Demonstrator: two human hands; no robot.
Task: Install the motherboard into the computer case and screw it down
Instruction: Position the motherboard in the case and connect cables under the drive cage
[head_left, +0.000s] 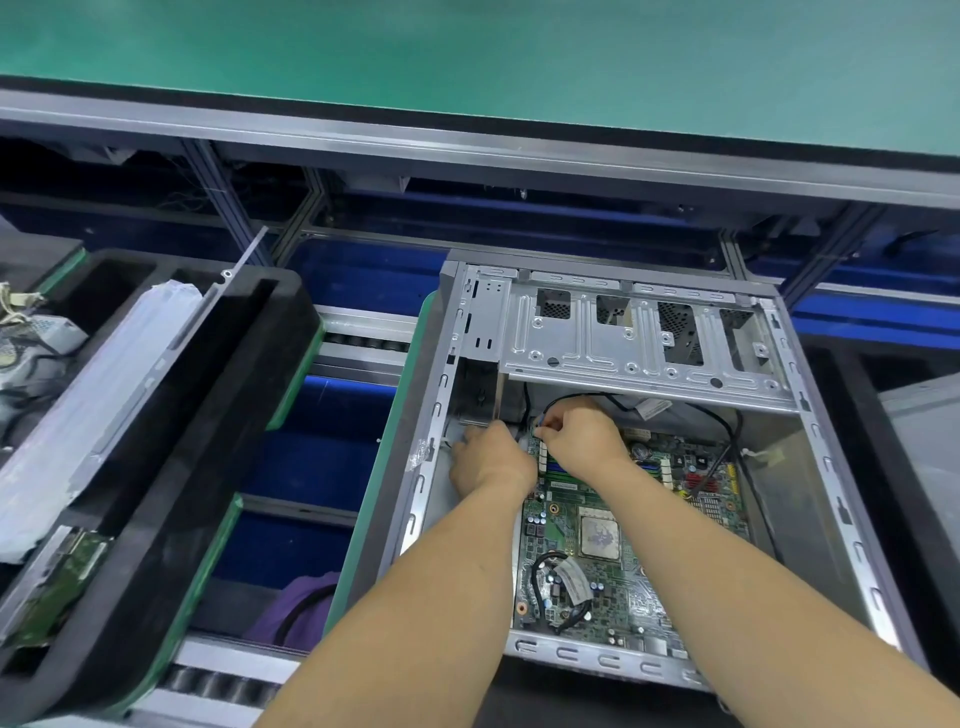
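An open grey metal computer case (852, 525) lies on its side in front of me. The green motherboard (623, 587) lies flat inside it, with a silver processor near its middle. Both my hands reach into the far left corner of the board. My right hand (582, 434) pinches a small connector on a thin black cable (727, 431) that loops across the case. My left hand (488, 460) sits beside it at the board's edge, its fingertips hidden under the drive cage.
A silver drive cage (639, 332) spans the far end of the case. A black foam tray (208, 415) with a wrapped part and another green board stands to the left. Roller conveyor rails and blue panels lie between them. A green bench surface runs behind.
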